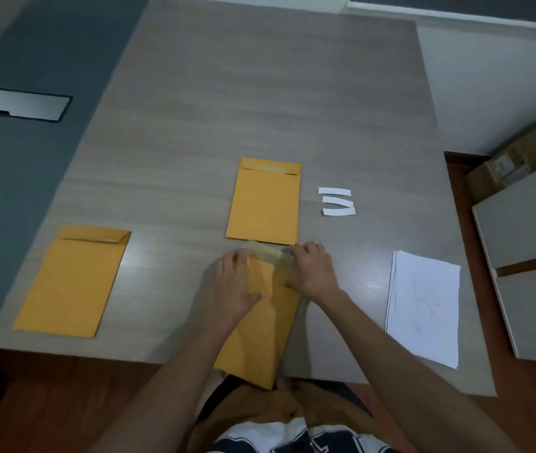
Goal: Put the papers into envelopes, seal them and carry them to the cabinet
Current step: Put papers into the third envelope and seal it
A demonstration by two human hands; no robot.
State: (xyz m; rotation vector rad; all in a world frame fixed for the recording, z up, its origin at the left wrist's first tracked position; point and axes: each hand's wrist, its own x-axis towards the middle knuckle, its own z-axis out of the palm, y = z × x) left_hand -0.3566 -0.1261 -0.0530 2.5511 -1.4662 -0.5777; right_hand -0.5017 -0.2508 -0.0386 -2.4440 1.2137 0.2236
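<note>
Manila envelope point(260, 335) lay at table point(194, 93) near edge, overhanging | L hand point(237, 286) gripped its flap end | R hand point(309, 269) pinched flap | papers point(423, 308) to right, apart.

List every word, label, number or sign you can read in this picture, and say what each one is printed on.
No text can be read.
Brown cardboard box by the wall: white labels, too small and blurred.
Top white paper sheet: faint pen scribbles, no letters.
Navy-and-white shirt: large partial shapes, cut off, unreadable.
</note>
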